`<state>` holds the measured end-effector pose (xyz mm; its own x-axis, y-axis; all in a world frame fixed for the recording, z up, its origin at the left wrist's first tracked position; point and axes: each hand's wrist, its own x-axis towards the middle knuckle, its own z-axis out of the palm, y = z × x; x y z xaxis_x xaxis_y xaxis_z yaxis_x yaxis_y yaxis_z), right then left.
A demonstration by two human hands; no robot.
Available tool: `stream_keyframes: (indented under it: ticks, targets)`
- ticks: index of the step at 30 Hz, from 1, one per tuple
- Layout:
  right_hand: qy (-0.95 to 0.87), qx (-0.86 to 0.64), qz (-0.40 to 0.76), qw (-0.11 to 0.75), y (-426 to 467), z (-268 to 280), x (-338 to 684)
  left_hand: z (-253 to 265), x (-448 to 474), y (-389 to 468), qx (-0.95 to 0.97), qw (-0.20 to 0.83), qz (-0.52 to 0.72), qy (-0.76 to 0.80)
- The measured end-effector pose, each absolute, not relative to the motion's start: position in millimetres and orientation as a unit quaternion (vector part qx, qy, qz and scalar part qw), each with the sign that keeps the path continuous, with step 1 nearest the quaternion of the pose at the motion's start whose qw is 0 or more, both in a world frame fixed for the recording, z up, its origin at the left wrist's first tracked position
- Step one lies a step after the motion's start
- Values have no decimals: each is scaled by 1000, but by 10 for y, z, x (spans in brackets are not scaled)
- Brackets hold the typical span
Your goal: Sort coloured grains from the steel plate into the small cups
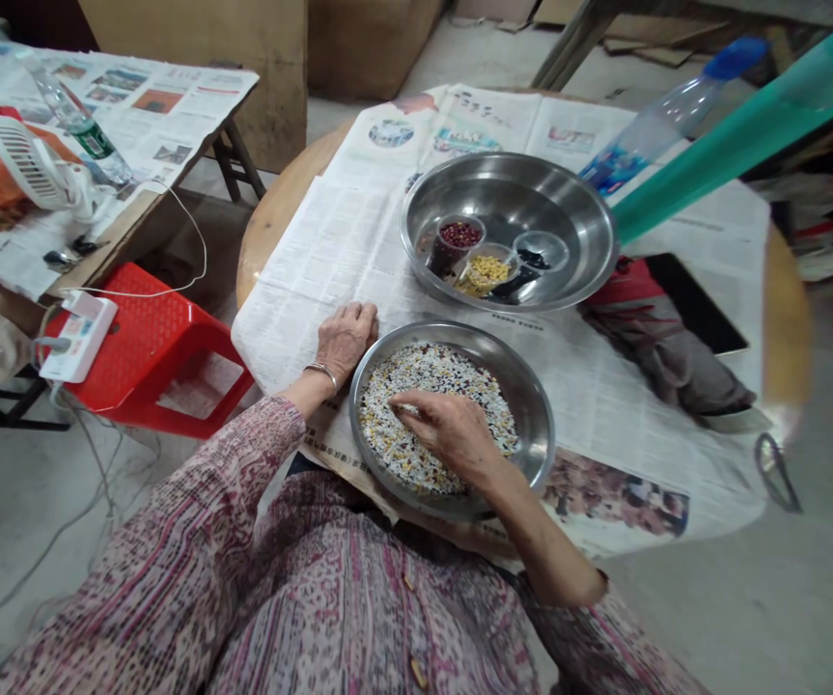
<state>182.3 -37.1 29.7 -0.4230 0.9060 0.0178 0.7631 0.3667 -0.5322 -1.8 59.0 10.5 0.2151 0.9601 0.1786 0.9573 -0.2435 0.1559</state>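
A steel bowl [541,439] holds a mix of white grains [423,463] with yellow, dark red and black beans among them. Over this mix is my right hand [452,430], its thumb and fingertips brought close together low against the grains; anything pinched there is too small to make out. My left hand [347,343], with a bangle at the wrist, lies on the newspaper just left of the bowl's rim, fingers loosely laid out and holding nothing. Behind stands a larger steel basin [532,179] with clear cups of red beans [459,235], yellow beans [486,273] and black beans [533,259].
Newspaper [315,261] covers the round table. A plastic bottle [648,135] and a long green tube [741,125] stand beyond the basin. Grey-red cloth [662,328] and a dark tablet [698,304] lie right. Leftward are a red stool [148,347], power strip [79,338] and white fan [32,164].
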Motion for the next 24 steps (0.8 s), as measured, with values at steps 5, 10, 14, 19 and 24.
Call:
stream_keyframes:
  ticks: [5, 10, 14, 19, 24]
  targets:
    - [-817, -512, 212, 161, -380, 304, 1809, 127, -16, 586, 780, 12, 111, 616]
    - [-821, -511, 201, 156, -379, 317, 1805, 132, -14, 590, 781, 7, 105, 616]
    - [-823, -507, 202, 157, -371, 293, 1806, 120, -16, 592, 782, -1, 106, 615]
    - [-816, -513, 214, 158, -372, 291, 1801, 125, -15, 593, 779, 16, 111, 617]
    - [-786, -523, 279, 175, -386, 367, 1814, 139, -13, 588, 778, 22, 109, 618]
